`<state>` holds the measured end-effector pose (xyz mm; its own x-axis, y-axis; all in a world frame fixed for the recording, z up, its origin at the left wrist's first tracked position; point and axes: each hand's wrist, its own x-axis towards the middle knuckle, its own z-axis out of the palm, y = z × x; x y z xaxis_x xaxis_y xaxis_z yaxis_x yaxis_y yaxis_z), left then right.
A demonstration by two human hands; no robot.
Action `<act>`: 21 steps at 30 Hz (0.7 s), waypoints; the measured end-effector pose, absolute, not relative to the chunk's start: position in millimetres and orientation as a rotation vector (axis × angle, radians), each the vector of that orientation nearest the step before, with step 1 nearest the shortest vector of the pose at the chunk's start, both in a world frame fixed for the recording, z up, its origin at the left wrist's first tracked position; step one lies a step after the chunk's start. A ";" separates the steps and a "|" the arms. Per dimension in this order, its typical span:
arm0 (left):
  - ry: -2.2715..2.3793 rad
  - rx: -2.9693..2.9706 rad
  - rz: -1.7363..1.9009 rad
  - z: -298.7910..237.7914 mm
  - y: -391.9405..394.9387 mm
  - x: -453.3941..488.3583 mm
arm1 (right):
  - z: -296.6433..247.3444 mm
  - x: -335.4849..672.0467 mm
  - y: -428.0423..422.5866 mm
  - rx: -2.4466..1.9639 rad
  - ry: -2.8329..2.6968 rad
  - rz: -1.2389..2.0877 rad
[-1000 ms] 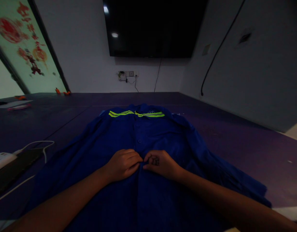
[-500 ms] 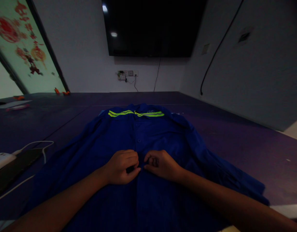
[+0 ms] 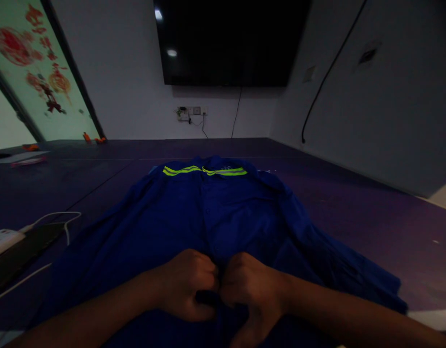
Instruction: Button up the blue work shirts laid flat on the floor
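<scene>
The blue cloth shirt [image 3: 215, 212] lies spread out, front up, in the middle of the dark purple table [image 3: 353, 208]. It has bright yellow-green stripes [image 3: 204, 170] at the collar, toward the table's far side. Near the table's close edge, the left hand [image 3: 188, 285] and right hand [image 3: 250, 287] sit knuckle to knuckle. Both are curled tight on the shirt's front cloth. Their fingertips are tucked under and hidden. The shirt's bottom is cut off, and the dim light makes its buttons hard to see.
</scene>
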<state>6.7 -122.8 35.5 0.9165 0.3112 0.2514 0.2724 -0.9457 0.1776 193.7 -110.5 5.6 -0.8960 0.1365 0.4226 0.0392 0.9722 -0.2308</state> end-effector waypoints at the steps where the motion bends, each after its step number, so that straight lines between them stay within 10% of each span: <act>1: 0.427 2.958 0.403 34.3 -123.5 7.3 | 2.5 193.4 -112.1 -0.122 -2.701 0.255; 21: 0.384 3.082 0.462 29.1 -127.6 10.9 | 16.9 191.8 -133.1 -0.446 -2.821 0.016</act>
<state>10.9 -127.6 29.1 0.9268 0.2402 0.2886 0.2398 -0.9701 0.0373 191.8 -133.1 16.9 -0.9118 0.3036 0.2764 0.3005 0.9522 -0.0545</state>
